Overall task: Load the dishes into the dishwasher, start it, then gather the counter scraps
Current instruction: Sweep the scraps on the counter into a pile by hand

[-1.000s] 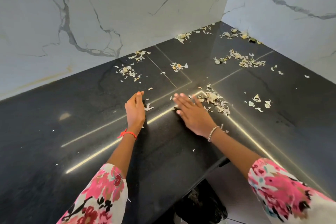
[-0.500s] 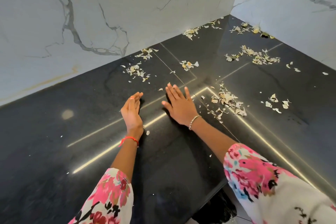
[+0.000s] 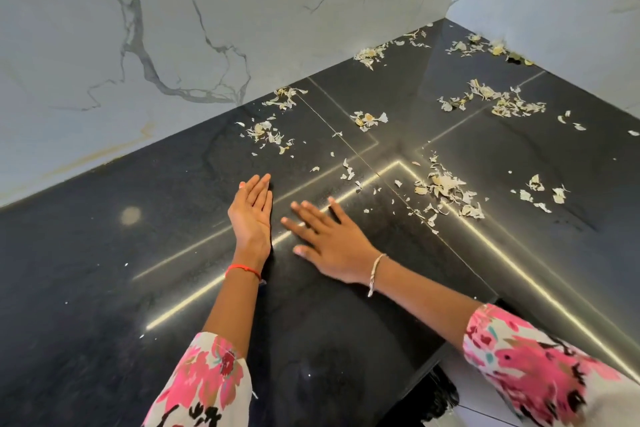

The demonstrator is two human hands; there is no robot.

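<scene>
On the black counter [image 3: 104, 288], from left: the left hand [image 3: 251, 215] stands on its edge, fingers straight, palm facing right, holding nothing; it serves as a stop, I think. Just beside it the right hand [image 3: 329, 246] lies palm down w/ fingers spread, also holding nothing; its fingertips are blurred. The scraps [image 3: 446, 191] lie apart from both hands, further back & to the right, in several heaps up to the wall [image 3: 554, 10] corner. To do this step well: sweep w/ the flat right palm low on the surface, one heap at a time toward the left hand, slowly, so the light flakes do not fly off or slip under.
</scene>
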